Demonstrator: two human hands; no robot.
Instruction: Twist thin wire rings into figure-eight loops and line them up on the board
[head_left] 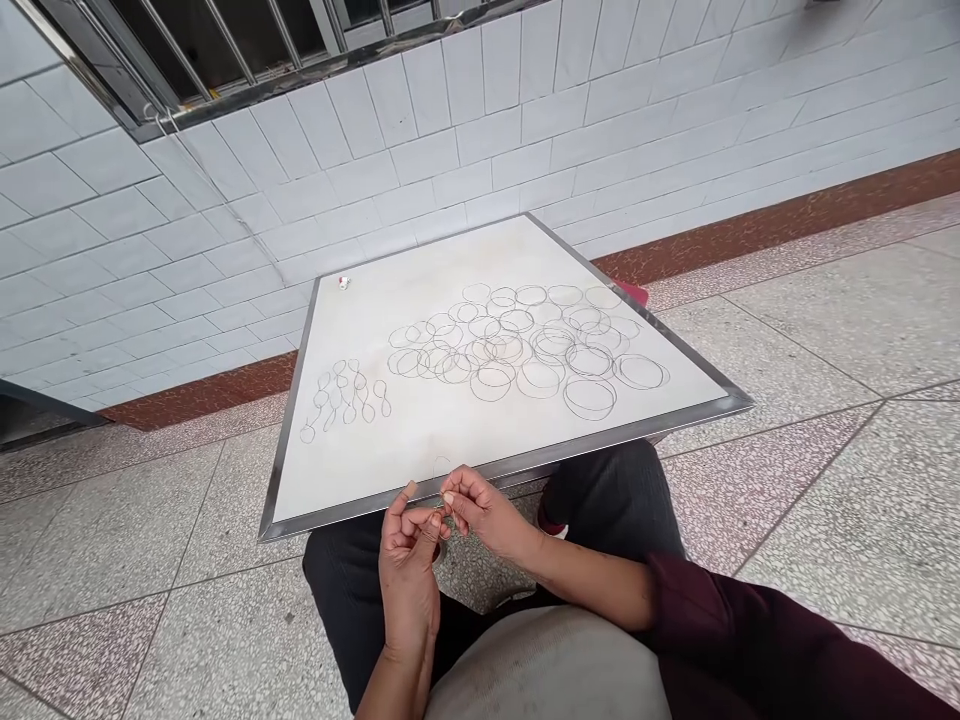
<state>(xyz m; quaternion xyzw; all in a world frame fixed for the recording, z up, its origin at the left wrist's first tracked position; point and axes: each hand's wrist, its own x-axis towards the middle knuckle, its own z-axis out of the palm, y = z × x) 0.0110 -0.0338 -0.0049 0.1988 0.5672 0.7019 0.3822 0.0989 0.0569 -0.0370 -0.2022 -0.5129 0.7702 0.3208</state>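
Note:
Both hands meet just over the near edge of a white table point(360, 465) with a grey metal rim. My left hand point(411, 540) pinches a thin wire loop point(442, 462) between thumb and fingers. At the same wire, close beside it, my right hand point(472, 505) is closed in a pinch. Part of the loop rises above the fingers; the rest is hidden by them. Many round wire rings point(589, 398) lie overlapping on the middle and right of the table. Several twisted, figure-eight wire pieces point(368, 400) lie in rows at the left.
A small white and red object point(344, 283) sits near the table's far left corner. Behind the table stands a white tiled wall point(420, 120) with a barred window point(240, 40). My knees are under the table's near edge. Something pink shows past the right edge.

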